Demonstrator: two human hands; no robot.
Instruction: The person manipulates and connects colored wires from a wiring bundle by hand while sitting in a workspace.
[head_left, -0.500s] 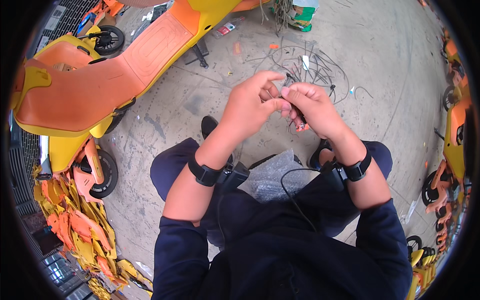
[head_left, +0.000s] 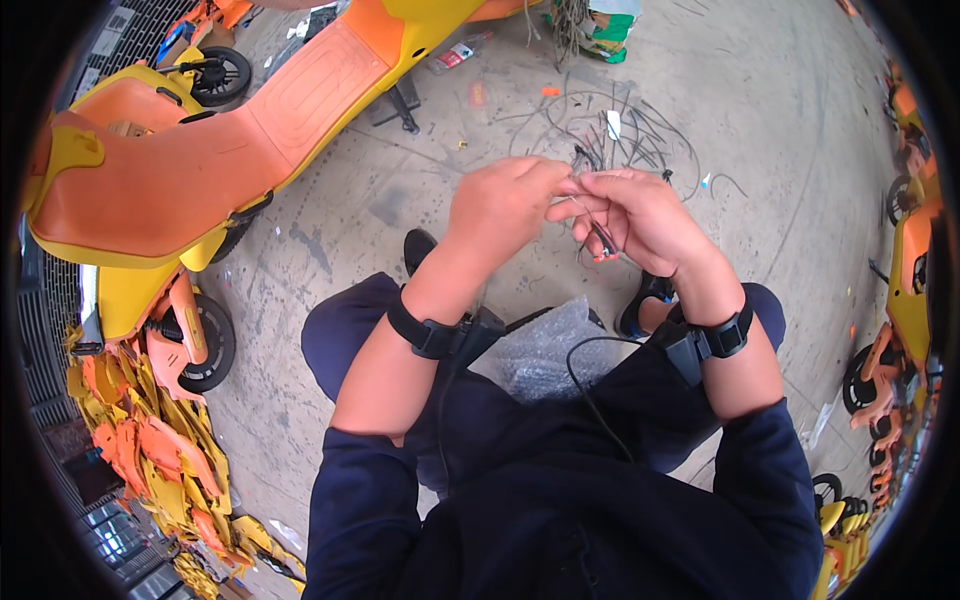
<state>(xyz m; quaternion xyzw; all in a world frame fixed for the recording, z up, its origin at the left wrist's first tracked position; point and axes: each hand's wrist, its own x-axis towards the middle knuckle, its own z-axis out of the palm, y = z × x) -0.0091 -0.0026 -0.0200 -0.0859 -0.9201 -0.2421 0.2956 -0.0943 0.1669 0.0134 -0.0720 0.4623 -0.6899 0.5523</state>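
Observation:
My left hand (head_left: pixel 500 205) pinches a thin wire at the middle of the head view, its fingertips close to those of my right hand. My right hand (head_left: pixel 650 215) grips the wire with thumb and forefinger, its other fingers curled by a small dark connector with red bits (head_left: pixel 603 240) hanging from it. The exact grip is partly hidden by the fingers. Just beyond my hands, a loose tangle of dark cables (head_left: pixel 655 135) spreads over the concrete floor. A white label (head_left: pixel 613 125) lies among them. A sheet of bubble wrap (head_left: pixel 540 355) is between my bent legs.
A yellow and orange scooter body (head_left: pixel 170 190) stands at left, above a heap of broken plastic panels (head_left: pixel 165 455). More scooters (head_left: pixel 910 255) line the right edge. A plastic bottle (head_left: pixel 450 55), a green sack (head_left: pixel 600 35) and scraps lie on the concrete floor (head_left: pixel 780 180).
Both hands have shifted slightly down and to the right. My left hand's fingers have closed in toward my right thumb, and my right hand has turned a little, showing more of the dangling connector.

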